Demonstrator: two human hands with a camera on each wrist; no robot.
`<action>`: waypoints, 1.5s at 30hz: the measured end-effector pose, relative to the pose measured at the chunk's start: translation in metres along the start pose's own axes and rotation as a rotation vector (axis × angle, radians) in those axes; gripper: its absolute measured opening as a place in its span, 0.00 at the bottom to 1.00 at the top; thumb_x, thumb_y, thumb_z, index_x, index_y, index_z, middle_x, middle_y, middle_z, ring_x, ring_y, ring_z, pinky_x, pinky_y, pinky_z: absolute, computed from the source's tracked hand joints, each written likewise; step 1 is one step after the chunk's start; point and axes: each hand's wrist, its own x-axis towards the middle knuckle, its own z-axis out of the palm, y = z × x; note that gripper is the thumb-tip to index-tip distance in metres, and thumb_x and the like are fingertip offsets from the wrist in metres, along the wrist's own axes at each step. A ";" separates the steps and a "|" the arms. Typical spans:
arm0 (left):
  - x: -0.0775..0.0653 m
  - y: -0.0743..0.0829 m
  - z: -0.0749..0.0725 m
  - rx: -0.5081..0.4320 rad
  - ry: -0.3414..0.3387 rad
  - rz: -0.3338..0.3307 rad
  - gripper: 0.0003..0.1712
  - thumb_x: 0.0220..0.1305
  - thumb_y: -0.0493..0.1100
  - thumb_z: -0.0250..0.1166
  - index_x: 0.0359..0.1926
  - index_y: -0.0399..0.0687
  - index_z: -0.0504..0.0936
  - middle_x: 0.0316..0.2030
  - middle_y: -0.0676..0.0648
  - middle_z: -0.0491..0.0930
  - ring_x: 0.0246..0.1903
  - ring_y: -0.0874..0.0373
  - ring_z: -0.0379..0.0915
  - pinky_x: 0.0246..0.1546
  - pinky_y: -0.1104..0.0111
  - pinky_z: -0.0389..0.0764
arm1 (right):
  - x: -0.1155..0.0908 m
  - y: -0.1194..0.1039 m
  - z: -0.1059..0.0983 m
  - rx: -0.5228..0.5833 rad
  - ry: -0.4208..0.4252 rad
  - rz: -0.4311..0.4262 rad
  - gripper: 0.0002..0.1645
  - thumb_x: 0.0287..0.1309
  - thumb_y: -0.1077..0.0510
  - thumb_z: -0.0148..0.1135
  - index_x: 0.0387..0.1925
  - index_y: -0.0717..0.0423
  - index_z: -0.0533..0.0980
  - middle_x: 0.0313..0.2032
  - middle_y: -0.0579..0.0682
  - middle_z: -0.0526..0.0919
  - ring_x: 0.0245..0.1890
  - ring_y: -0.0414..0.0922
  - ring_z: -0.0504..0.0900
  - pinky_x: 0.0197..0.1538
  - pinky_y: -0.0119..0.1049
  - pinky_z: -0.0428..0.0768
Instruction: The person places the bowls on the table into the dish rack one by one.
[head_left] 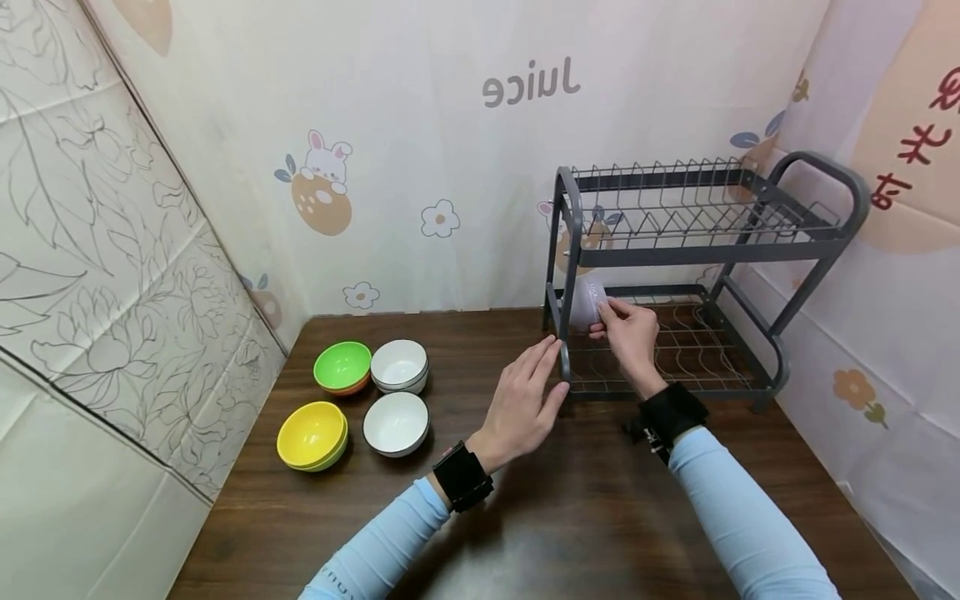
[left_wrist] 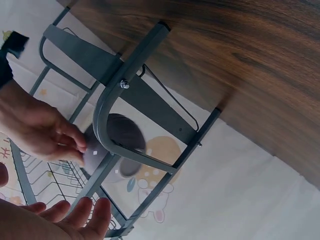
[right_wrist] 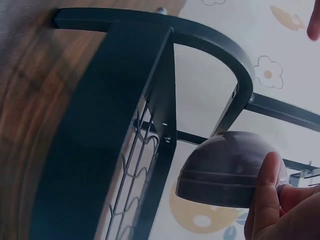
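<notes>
A light purple bowl is tilted on its side at the left end of the dish rack's lower tier. My right hand pinches its edge between thumb and fingers, and in the right wrist view the bowl shows its rounded outside. The dark grey two-tier dish rack stands at the back right of the table. With fingers straight, my left hand rests its fingertips against the rack's left front post. In the left wrist view, the rack's side frame partly hides the bowl.
Left on the brown table stand several bowls: a green bowl on an orange one, a yellow bowl on a green one, stacked white bowls and another white bowl. Printed cloth walls close off the back and sides.
</notes>
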 end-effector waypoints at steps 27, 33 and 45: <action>0.001 -0.005 0.007 0.006 -0.015 -0.031 0.32 0.82 0.51 0.53 0.79 0.43 0.65 0.78 0.45 0.62 0.73 0.51 0.64 0.68 0.49 0.69 | 0.065 0.012 0.015 0.280 0.006 0.519 0.24 0.74 0.67 0.58 0.67 0.72 0.74 0.33 0.52 0.83 0.23 0.38 0.87 0.38 0.30 0.86; 0.001 -0.007 0.008 -0.003 -0.024 -0.036 0.32 0.83 0.51 0.52 0.79 0.43 0.65 0.79 0.46 0.61 0.74 0.51 0.63 0.69 0.49 0.68 | 0.069 0.013 0.016 0.296 0.003 0.566 0.25 0.75 0.67 0.58 0.69 0.70 0.72 0.42 0.56 0.81 0.24 0.38 0.88 0.41 0.30 0.85; 0.000 -0.011 0.015 0.026 -0.042 -0.040 0.31 0.83 0.52 0.51 0.78 0.43 0.66 0.79 0.45 0.61 0.74 0.50 0.61 0.69 0.48 0.68 | 0.072 0.018 0.020 0.190 -0.017 0.539 0.25 0.74 0.64 0.60 0.68 0.68 0.75 0.45 0.58 0.82 0.27 0.39 0.88 0.43 0.33 0.86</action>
